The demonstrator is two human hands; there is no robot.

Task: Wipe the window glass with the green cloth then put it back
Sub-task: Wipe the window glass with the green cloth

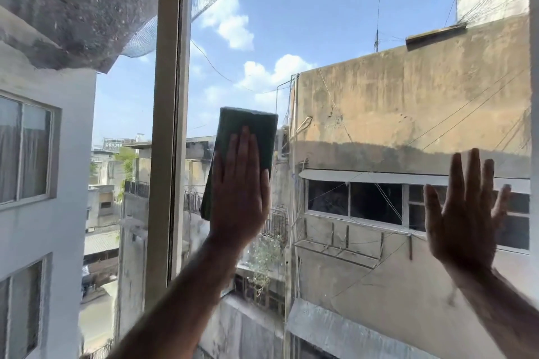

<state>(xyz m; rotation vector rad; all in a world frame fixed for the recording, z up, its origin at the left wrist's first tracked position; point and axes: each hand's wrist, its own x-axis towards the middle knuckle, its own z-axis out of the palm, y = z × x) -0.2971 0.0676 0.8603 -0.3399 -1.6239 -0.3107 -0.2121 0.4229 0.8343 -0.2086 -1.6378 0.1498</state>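
Palm of left hand (237, 198) flat, fingers straight and together, pressing folded dark green cloth (261, 128) against clear window glass (335, 9). Cloth just right of beige vertical window frame post (169, 125); its upper edge shows above the fingertips, its lower part beside the palm on the post side. Right hand (466, 213) grips nothing: fingers straight and spread, palm at same glass, well right of post. Weathered tan concrete building (408, 102) seen through pane, right of post.

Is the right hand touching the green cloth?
No, the right hand is spread open well apart from the green cloth, which the left hand presses.
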